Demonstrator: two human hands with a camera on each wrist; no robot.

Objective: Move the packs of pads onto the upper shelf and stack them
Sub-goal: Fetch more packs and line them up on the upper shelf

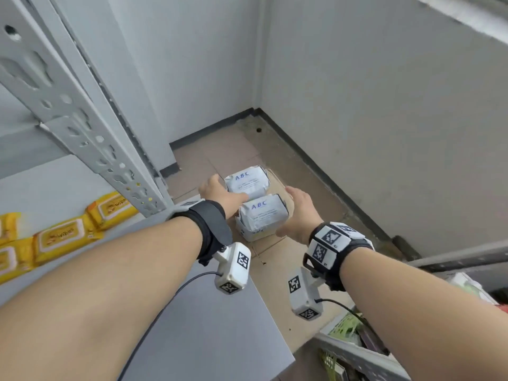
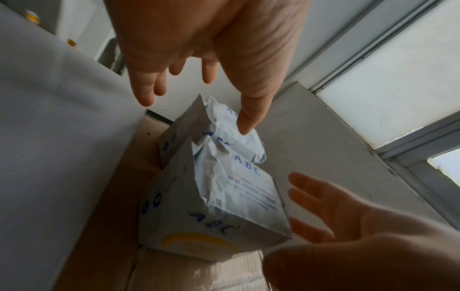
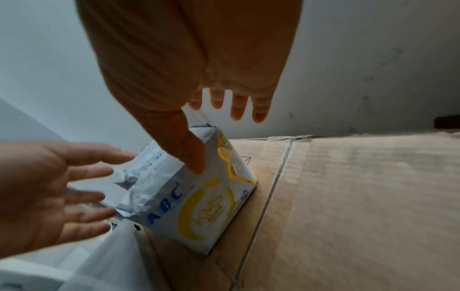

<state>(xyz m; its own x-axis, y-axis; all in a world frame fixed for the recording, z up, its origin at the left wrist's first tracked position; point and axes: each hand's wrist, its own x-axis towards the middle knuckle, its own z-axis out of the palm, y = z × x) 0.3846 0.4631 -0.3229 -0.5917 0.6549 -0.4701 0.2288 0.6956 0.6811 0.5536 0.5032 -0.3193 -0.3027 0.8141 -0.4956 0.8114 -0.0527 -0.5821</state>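
Two white packs of pads marked "ABC" stand side by side on a cardboard box (image 1: 278, 185): the near pack (image 1: 262, 215) (image 2: 211, 206) (image 3: 179, 187) and the far pack (image 1: 247, 181) (image 2: 224, 135). My left hand (image 1: 220, 192) (image 2: 196, 98) reaches in from the left with fingers spread, its thumb over the far pack. Opposite it, my right hand (image 1: 299, 213) (image 3: 219, 137) comes in beside the near pack, fingers straight, thumb across the pack's top. Neither hand grips a pack. Whether the thumbs touch the wrappers I cannot tell.
A grey shelf board (image 1: 209, 312) lies below my left forearm, with yellow wipes packs (image 1: 55, 237) on it and a perforated metal post (image 1: 82, 119) at its corner. Walls close the corner behind the box. A second rack with goods (image 1: 351, 334) stands at the lower right.
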